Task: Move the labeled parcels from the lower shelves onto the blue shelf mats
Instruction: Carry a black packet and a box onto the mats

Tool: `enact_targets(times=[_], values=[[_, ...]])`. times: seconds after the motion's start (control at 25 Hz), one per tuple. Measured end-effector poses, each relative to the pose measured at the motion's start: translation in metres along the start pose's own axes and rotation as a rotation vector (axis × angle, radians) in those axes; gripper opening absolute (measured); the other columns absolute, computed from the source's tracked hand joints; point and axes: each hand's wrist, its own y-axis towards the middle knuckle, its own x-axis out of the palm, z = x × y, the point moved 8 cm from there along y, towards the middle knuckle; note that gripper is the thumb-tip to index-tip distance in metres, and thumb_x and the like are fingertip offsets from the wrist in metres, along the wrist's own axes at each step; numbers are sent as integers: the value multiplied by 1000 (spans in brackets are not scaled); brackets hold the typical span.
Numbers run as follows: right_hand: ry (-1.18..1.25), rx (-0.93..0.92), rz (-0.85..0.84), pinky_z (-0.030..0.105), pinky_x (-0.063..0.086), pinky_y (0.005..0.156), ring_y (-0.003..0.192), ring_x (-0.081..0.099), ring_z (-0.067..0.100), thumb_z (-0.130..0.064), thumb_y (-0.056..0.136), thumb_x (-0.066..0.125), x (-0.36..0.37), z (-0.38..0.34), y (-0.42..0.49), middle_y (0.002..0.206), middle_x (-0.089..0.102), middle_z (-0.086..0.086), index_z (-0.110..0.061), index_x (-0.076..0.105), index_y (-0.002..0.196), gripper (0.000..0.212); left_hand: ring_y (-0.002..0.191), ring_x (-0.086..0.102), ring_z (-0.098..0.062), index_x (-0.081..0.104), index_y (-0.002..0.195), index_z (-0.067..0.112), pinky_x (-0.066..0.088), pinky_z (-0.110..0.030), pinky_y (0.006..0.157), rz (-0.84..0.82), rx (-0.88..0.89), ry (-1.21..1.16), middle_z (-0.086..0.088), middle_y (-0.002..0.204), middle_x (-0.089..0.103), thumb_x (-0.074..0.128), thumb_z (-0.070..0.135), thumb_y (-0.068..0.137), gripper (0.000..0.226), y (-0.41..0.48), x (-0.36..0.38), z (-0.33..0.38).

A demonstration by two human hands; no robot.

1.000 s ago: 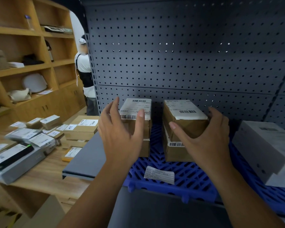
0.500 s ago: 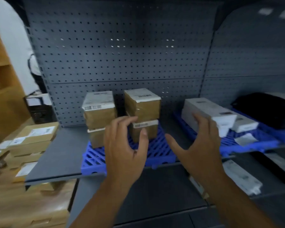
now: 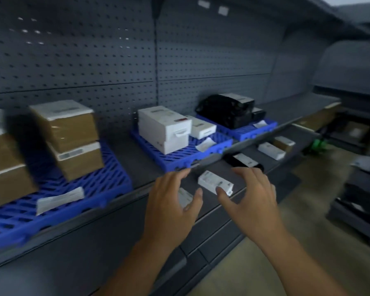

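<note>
Head view: the left hand (image 3: 171,206) and right hand (image 3: 252,199) hover with fingers spread and slightly curved, gripping nothing. Between them a white labeled parcel (image 3: 212,181) lies on the lower shelf (image 3: 303,136). The right thumb may touch its near corner, but blur hides this. Beyond, white boxes (image 3: 162,127) sit on a blue mat (image 3: 186,156).

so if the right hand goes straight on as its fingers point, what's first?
Probably the black labeled parcel on the lower shelf, just past the right hand; depth unclear. The white parcel lies thumb-side.
</note>
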Motion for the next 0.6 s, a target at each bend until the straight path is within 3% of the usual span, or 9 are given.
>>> enact_targets(times=[0.24,0.4,0.6], values=[[-117,185,37,31,34,96,117,49,13,-56,79,70,-36,119,1,120,52,-13,-29,57,127,57,124,46,0,52,135,33,45,-34,102,-150,52,-94,25,128,52,59,51,87,52,22,116,39],[-140,281,83,28,30,94,117,47,9,-61,82,65,-61,217,21,118,50,-17,-33,55,125,53,114,45,3,48,136,36,45,-29,93,-239,102,-87,28,120,49,57,54,88,52,50,214,81],[-126,349,95,27,29,96,116,46,6,-63,82,61,-86,330,62,116,47,-19,-36,52,124,51,122,45,2,45,139,38,42,-29,100,-324,118,-109,27,125,50,53,57,89,55,93,331,133]])
